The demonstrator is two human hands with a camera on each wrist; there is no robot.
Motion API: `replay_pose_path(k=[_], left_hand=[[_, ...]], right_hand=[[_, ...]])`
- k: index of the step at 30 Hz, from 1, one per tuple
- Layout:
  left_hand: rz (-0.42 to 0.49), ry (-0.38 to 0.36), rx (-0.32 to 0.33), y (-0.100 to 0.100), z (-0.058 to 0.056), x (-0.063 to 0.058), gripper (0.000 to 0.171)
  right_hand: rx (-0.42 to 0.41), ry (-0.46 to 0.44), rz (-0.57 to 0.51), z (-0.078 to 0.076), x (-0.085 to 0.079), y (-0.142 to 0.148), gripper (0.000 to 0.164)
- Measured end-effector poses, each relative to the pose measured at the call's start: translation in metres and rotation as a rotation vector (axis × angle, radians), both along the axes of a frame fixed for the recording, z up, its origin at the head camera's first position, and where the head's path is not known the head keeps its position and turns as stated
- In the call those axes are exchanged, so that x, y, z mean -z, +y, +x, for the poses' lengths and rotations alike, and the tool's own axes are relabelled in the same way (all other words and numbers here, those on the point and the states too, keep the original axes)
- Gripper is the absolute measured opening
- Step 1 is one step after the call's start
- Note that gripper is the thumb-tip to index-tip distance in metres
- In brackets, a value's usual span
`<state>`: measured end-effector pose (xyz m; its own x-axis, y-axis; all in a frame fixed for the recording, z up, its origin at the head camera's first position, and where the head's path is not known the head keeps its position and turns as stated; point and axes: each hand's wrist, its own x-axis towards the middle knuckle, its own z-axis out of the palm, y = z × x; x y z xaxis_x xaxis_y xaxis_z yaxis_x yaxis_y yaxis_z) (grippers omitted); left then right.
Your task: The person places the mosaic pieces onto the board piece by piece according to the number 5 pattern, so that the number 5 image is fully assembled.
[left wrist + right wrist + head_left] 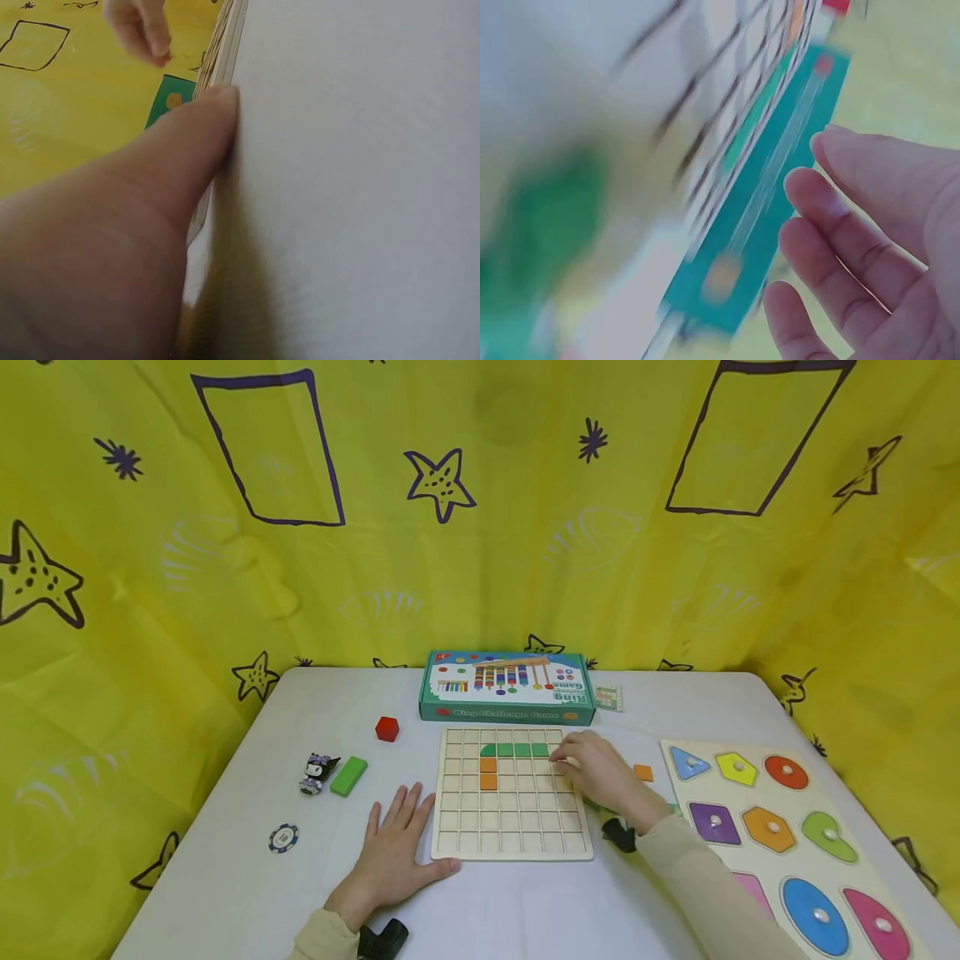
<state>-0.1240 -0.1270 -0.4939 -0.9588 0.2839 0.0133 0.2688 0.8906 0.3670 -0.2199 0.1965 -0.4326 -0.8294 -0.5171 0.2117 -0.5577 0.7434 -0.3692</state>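
Green row (514,750): on board (517,822), long axis left-right, just left of right hand (600,768) | right hand: nearer, fingers loosely bent, nothing seen held | left hand (401,852): fingers spread on worktop (225,893)

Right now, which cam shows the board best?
Head: nearly the whole board from above, right edge partly behind the right hand. Left wrist: only a slanted edge, partly behind the left hand. Right wrist: part of it, blurred and cut off.

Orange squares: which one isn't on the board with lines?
The orange square on the table, right of the right hand; the other two orange squares sit on the grid board.
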Motion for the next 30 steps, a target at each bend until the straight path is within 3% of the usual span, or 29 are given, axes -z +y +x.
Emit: replay_pose_path(k=[5, 10, 17, 25, 30], left_hand=[[0.010, -0.003, -0.003, 0.000, 0.001, -0.003, 0.104], [0.005, -0.012, -0.005, 0.001, 0.001, -0.003, 0.104], [0.011, -0.016, -0.009, 0.001, 0.001, -0.003, 0.103], [0.003, -0.030, -0.007, 0.002, 0.001, 0.000, 0.104], [-0.007, -0.023, -0.008, 0.001, 0.000, 0.000, 0.104]], right_hand=[[0.155, -0.059, 0.038, -0.002, 0.002, 0.060, 0.011], [0.197, -0.109, 0.066, 0.003, 0.011, 0.094, 0.012], [0.187, -0.050, 0.090, 0.007, 0.016, 0.100, 0.017], [0.246, -0.065, 0.124, 0.005, 0.021, 0.095, 0.023], [0.238, -0.027, 0.115, 0.005, 0.025, 0.090, 0.021]])
